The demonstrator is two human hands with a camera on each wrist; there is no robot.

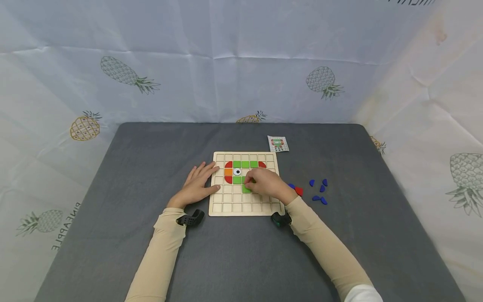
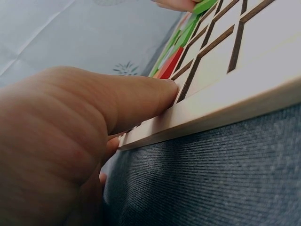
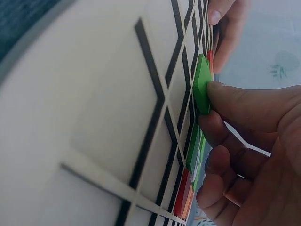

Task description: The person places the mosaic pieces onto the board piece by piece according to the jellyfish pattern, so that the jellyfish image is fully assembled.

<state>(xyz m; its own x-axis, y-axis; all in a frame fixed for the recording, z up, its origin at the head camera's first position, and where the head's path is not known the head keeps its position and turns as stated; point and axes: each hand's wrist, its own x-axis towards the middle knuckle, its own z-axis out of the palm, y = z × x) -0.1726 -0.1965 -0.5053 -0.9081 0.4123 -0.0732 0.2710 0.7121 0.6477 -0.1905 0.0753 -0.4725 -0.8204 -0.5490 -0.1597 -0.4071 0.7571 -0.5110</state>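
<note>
A wooden grid board [image 1: 226,208] lies on the dark grey table. On it sit red pieces [image 1: 228,180], green square tiles [image 1: 237,164], an orange tile [image 1: 228,172] and a white eye tile [image 1: 237,171]. With thumb and forefinger my right hand [image 1: 267,183] pinches a green tile [image 3: 202,84] over the board's middle, hiding some cells beneath. It cannot be told whether that tile is fully seated. My left hand [image 1: 197,184] rests at the board's left edge, fingers stretched out, its thumb [image 2: 146,96] touching the rim.
Right of the board lie several blue pieces [image 1: 323,201] and a red piece [image 1: 299,191] close to my right wrist. Behind the board's right corner is a small card [image 1: 278,144] printed with a coloured grid figure. A pineapple-print cloth [image 1: 226,84] hangs behind the table.
</note>
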